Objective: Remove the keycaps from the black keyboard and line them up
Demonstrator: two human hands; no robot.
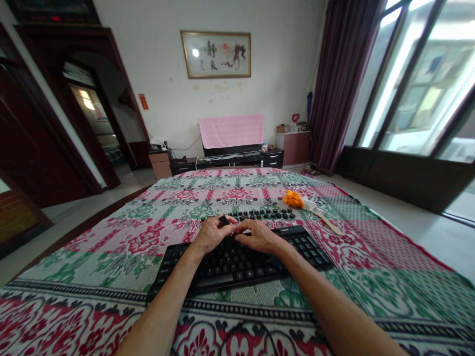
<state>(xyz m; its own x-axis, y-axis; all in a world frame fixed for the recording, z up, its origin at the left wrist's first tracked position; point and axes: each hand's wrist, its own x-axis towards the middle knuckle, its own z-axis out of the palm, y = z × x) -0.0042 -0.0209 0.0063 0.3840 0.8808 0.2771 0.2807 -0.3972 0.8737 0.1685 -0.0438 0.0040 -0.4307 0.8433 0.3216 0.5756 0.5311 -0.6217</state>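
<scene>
A black keyboard (237, 267) lies at a slant on the patterned cloth, under both of my hands. Above its upper middle, my left hand (213, 232) is closed, with a small black keycap (223, 220) showing between thumb and fingers. My right hand (258, 235) meets it at the fingertips, its thumb and forefinger pinched together. Whatever sits in that pinch is too small to make out. Just behind the keyboard, loose black keycaps (272, 213) stand in rows on the cloth, partly hidden by my hands.
Right of the keycaps lie a crumpled orange cloth (293, 199) and a brush with a wooden handle (326, 220). A red, green and white patterned cloth (122, 267) covers the table. Beyond stands a low cabinet (272, 159) bearing a screen under a pink towel (232, 131).
</scene>
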